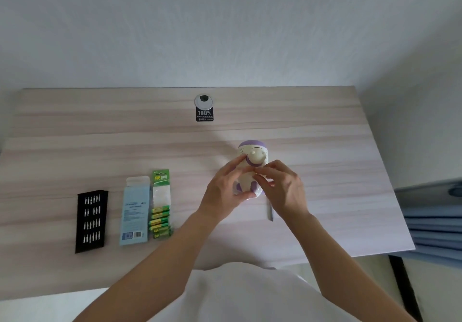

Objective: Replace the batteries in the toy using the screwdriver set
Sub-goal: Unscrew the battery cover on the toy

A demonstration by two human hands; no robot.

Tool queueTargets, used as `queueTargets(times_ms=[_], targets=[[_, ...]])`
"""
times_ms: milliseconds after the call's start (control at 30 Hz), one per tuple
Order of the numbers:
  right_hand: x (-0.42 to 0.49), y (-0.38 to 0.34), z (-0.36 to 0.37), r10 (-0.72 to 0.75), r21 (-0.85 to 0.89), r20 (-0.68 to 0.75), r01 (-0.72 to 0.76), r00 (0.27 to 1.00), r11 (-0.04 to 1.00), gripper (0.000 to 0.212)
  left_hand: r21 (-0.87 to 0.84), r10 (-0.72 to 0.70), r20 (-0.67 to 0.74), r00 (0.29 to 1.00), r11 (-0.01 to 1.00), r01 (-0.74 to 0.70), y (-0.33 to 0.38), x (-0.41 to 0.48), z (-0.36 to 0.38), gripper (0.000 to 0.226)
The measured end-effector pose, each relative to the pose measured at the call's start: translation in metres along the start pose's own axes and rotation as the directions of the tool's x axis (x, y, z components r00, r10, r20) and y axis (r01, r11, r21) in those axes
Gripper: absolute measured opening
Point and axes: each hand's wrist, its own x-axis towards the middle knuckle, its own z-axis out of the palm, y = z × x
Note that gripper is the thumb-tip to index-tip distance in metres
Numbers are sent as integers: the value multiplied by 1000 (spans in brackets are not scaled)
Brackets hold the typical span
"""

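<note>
Toy (253, 157): one; left hand (224, 193) grips, right hand (285, 192) touches.

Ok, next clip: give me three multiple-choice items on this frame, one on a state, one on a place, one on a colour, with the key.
1. How is the toy handled?
A) lying untouched
B) resting in the lap
C) both hands on it

2. Where does the black bit tray lie?
A) left of the blue box
B) right of the toy
C) against the wall

3. What colour is the battery pack?
A) red
B) green
C) black

Key: 1 C, the left hand and right hand both hold it; 2 A, the tray is leftmost in the row; 3 B, card and cells are green.
</note>
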Motion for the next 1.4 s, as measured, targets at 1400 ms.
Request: queueTargets(times_ms=[1400], targets=[[17,-22,6,357,129,195,-385,913,914,17,13,-86,4,996,996,86,6,-1,-1,81]])
